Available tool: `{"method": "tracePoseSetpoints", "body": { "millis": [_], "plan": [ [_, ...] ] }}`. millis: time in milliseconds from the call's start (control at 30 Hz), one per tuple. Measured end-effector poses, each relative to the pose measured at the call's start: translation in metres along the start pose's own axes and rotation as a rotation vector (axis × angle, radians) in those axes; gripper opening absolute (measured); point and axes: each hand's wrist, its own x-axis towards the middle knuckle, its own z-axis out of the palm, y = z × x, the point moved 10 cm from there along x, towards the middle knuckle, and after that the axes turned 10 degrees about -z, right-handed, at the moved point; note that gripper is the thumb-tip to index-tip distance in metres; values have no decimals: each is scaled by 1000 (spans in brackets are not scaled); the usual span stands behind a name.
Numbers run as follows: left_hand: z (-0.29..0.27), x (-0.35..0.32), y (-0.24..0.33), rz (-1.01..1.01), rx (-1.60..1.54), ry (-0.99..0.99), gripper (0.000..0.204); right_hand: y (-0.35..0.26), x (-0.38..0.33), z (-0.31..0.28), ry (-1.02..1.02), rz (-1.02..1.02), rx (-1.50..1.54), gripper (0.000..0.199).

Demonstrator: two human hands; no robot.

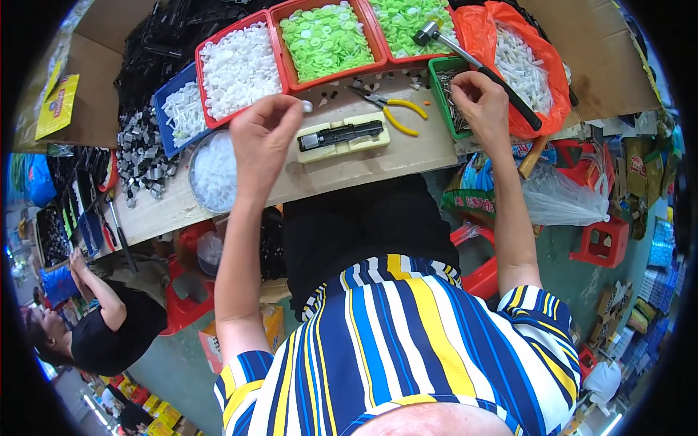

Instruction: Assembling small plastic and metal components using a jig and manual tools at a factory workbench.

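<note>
My left hand (263, 142) is closed in a pinch, with a small white plastic piece (307, 107) at its fingertips. It hovers beside a cream holder (338, 154), in which a long black plastic assembly (349, 134) with a grey end lies flat. My right hand (486, 109) is pinched over the right side of a green tray (465, 134) of thin metal pins (451, 94). Whatever its fingertips hold, if anything, is too small to make out. Yellow-handled pliers (400, 109) lie between my hands, behind the holder.
Red trays hold white pieces (240, 69) and green discs (323, 40); a blue tray (166, 120) stands left. A round tub (214, 174) holds translucent pieces. A hammer (502, 87) rests across a red bag (558, 109). Another person (109, 320) works at far left.
</note>
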Motion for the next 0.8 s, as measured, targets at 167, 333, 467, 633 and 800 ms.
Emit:
{"method": "tracePoseSetpoints", "body": {
  "millis": [167, 333, 467, 633, 800],
  "plan": [
    [41, -22, -21, -242, -320, -138, 14, -54, -14, 13, 21, -78, 427, 10],
    [61, -36, -23, -298, -455, -162, 13, -126, -32, 38, -17, -267, 509, 12],
    [59, -40, -17, -261, -515, -159, 13, -148, -35, 42, 26, -487, 492, 14],
    [58, -41, -17, -258, -501, -152, 13, -154, -37, 39, 41, -518, 489, 15],
    [60, -41, -15, -241, -485, -152, 13, -154, -41, 37, 81, -579, 415, 18]
  ]
}}
